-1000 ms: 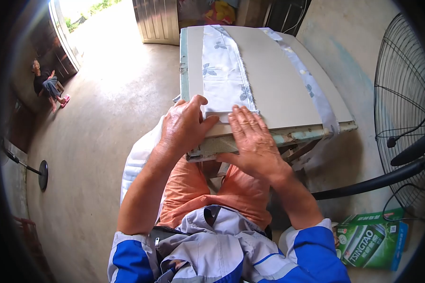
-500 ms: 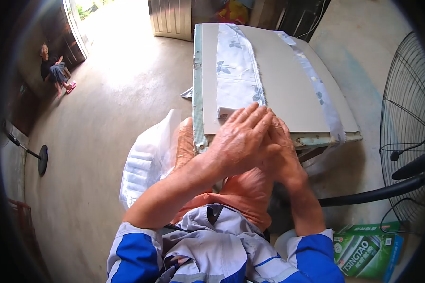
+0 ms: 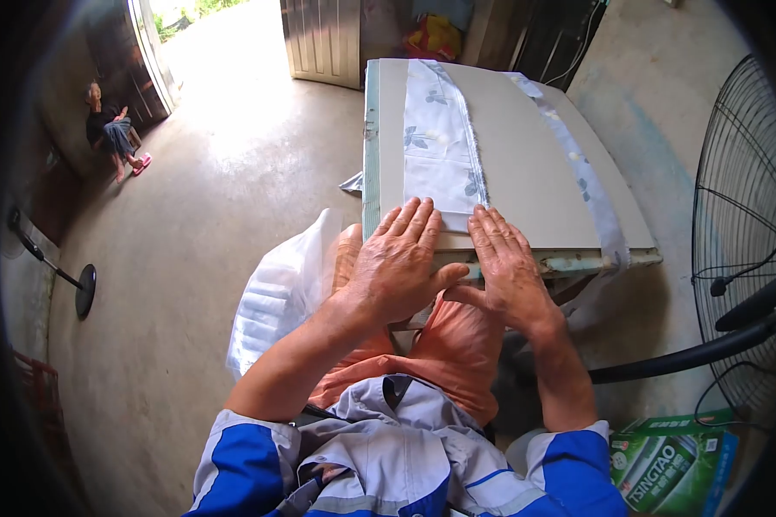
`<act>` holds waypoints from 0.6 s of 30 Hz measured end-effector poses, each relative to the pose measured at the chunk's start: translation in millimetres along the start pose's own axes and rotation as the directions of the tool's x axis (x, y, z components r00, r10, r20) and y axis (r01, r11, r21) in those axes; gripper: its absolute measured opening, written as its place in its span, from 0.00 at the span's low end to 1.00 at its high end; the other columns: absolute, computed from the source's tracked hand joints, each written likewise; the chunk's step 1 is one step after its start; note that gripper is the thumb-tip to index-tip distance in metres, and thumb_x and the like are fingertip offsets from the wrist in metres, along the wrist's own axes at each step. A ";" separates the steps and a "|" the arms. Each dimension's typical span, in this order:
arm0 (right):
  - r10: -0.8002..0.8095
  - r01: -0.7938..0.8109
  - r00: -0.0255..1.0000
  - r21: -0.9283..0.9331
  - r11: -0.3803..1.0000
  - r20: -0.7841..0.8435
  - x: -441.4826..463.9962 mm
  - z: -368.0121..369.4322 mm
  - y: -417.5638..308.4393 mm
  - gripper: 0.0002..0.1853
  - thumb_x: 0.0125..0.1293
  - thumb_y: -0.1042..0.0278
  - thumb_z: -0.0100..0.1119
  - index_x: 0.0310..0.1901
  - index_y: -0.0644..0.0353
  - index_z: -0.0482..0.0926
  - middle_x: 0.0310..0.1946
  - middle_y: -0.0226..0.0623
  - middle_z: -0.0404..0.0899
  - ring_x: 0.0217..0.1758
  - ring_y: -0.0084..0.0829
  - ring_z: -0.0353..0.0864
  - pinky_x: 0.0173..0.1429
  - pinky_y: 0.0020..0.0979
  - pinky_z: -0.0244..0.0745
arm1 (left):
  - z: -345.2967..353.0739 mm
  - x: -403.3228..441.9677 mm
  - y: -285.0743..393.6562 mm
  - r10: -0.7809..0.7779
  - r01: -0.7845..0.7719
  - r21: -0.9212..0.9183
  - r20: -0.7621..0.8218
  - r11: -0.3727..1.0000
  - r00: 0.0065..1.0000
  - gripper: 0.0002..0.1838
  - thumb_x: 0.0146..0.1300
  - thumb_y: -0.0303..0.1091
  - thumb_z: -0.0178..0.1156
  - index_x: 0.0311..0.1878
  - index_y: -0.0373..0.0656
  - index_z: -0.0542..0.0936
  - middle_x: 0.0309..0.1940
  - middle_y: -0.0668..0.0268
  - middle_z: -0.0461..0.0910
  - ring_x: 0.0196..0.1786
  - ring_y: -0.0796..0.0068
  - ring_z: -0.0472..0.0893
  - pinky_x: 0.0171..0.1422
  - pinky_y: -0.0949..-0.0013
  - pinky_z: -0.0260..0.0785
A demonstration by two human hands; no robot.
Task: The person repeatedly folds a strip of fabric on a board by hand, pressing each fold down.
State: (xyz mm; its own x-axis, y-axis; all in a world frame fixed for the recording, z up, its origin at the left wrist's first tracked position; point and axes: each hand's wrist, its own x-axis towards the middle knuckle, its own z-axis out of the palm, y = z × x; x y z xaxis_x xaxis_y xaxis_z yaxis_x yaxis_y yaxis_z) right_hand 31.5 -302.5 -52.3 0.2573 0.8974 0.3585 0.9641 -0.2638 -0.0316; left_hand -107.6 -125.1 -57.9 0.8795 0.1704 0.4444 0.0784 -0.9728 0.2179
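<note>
Left hand (image 3: 395, 263) and right hand (image 3: 513, 276) lie flat, gripping nothing, fingertips at either corner of the patterned cloth strip's (image 3: 440, 151) folded end, near the tabletop's (image 3: 539, 181) near edge, apparently to keep the fold flat and square.

daylight glare from the open doorway (image 3: 237, 52), dim left wall, curved fisheye distortion, black vignetted corners

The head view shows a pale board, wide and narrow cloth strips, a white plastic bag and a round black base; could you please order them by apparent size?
Pale board
Wide cloth strip and white plastic bag: too alike to rank
Narrow cloth strip
Round black base
</note>
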 end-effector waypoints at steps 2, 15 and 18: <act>-0.031 0.031 1.000 0.012 0.999 0.000 0.2 -3.1 4.7 0.55 0.69 0.28 0.63 0.79 0.73 0.66 0.82 0.59 0.65 0.88 0.53 0.60 0.88 0.53 0.54 | -1.1 0.2 -1.9 0.025 -0.025 0.003 -0.019 1.000 1.000 0.43 0.76 0.61 0.60 0.76 0.28 0.73 0.80 0.42 0.70 0.85 0.47 0.65 0.90 0.49 0.55; -0.081 0.096 0.985 0.091 0.991 -0.154 31.4 -14.8 27.1 0.14 0.73 0.66 0.66 0.54 0.65 0.87 0.56 0.49 0.89 0.63 0.46 0.87 0.68 0.48 0.77 | -6.5 22.9 -13.0 0.063 -0.080 -0.116 -0.142 0.990 0.988 0.16 0.70 0.40 0.70 0.52 0.37 0.86 0.59 0.54 0.84 0.65 0.51 0.83 0.75 0.50 0.70; -0.127 0.132 0.970 0.013 0.991 -0.206 33.1 -10.8 26.1 0.11 0.72 0.68 0.66 0.51 0.65 0.87 0.55 0.46 0.89 0.62 0.45 0.88 0.68 0.48 0.77 | -2.5 23.7 -14.9 0.059 -0.083 -0.115 -0.199 0.990 0.978 0.15 0.68 0.39 0.71 0.50 0.38 0.87 0.57 0.55 0.85 0.62 0.51 0.83 0.73 0.50 0.71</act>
State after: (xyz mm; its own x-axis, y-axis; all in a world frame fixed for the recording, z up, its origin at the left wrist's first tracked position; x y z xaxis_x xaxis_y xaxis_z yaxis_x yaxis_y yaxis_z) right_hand 64.4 -283.5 -31.1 0.1137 0.8311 0.5444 0.9904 -0.1379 0.0038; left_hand -89.2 -106.2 -48.5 0.7714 0.1409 0.6205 -0.0493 -0.9590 0.2790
